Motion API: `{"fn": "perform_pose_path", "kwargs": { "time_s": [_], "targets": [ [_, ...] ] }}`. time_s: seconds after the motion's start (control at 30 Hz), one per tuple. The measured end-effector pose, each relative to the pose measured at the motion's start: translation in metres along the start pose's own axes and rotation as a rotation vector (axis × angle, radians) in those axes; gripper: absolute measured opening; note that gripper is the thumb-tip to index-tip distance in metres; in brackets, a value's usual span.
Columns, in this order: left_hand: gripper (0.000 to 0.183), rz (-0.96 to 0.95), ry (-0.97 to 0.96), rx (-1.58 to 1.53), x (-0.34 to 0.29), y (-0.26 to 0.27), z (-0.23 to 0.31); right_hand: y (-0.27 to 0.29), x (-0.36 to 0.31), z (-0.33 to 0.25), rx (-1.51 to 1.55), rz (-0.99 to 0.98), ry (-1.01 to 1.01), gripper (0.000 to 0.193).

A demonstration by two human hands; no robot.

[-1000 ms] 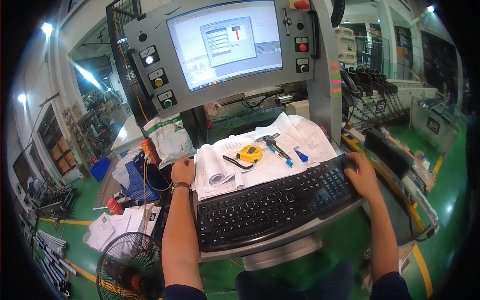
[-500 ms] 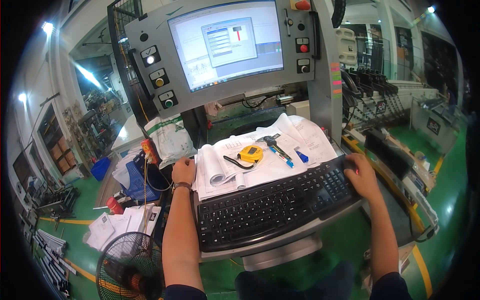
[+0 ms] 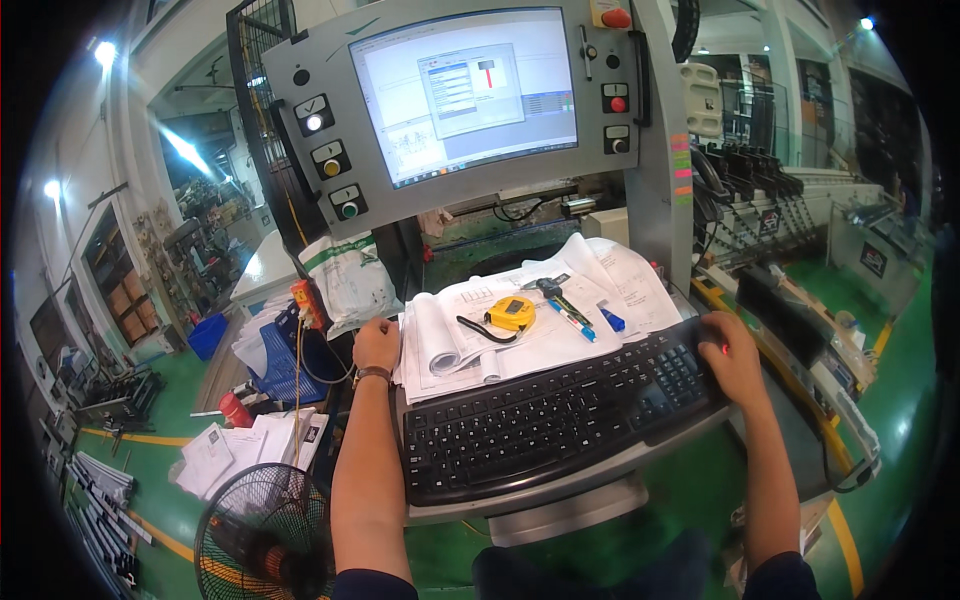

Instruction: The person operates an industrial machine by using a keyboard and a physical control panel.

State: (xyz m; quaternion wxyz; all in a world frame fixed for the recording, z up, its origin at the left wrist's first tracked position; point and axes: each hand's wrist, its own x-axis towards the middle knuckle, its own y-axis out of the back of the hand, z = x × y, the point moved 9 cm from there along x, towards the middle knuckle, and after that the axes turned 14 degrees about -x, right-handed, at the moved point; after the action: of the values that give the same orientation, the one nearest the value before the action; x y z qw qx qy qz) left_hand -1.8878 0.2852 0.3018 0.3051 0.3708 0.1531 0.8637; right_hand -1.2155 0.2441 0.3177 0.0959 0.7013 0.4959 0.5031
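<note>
factory floor, green, control console with screen (image 3: 465,95) ahead. your right hand (image 3: 730,355) rests curled at the right end of the black keyboard (image 3: 560,415), holding nothing. left hand (image 3: 376,345) is fisted beside the papers (image 3: 520,330). keyboard runs left-right between them, right hand nearer.

Matt black plastic keyboard (image 3: 560,415); white paper sheets (image 3: 540,320).

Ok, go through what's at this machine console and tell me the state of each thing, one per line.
Screen: lit, a dialog window open.
Keyboard: flat on its shelf.
Left hand: resting at the papers' left edge.
Right hand: at the keyboard's right end.
Papers: spread out, partly rolled.
Tape measure: lying on the papers.
</note>
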Motion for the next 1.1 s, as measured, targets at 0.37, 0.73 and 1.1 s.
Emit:
{"fn": "perform_pose_path", "kwargs": {
  "time_s": [0.37,0.73,1.1],
  "targets": [
    [0.029,0.005,-0.023,-0.015,-0.002,0.001,0.004,-0.004,-0.001,-0.004,-0.043,-0.046,-0.02,0.047],
    [0.029,0.004,-0.02,-0.009,0.0,0.0,0.002,-0.007,0.0,-0.003,-0.046,-0.065,0.001,0.046],
    [0.029,0.005,-0.03,-0.005,0.0,0.001,0.002,-0.008,0.0,-0.001,-0.053,-0.072,-0.011,0.046]
  ]
}}
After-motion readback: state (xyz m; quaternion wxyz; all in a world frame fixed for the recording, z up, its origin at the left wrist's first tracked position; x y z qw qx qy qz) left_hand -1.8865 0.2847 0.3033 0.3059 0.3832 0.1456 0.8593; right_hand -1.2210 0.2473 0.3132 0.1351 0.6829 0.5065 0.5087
